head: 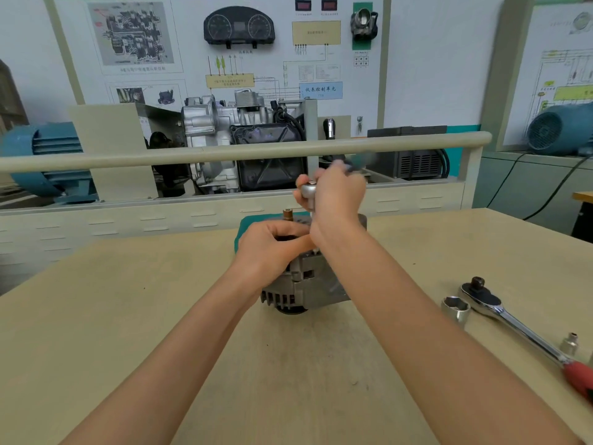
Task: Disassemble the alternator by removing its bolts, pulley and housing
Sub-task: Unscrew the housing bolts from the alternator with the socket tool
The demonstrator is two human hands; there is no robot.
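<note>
On table [160, 316]: one alternator [305, 284], seemingly two ratchets [500, 313], two sockets [455, 308].

Automotive training workshop: cutaway engine [244, 139], wall wiring-diagram boards [218, 49].

An alternator [301, 284] stands on the wooden table [160, 316]. The left hand [272, 248] grips its top, fingers curled over the housing. The right hand [333, 200] holds a small ratchet [309, 191] upright above the alternator; its handle is blurred. To the right lie a larger ratchet [513, 322] with a red grip, a big socket [455, 308] just beside its head, and a small socket [569, 343].
</note>
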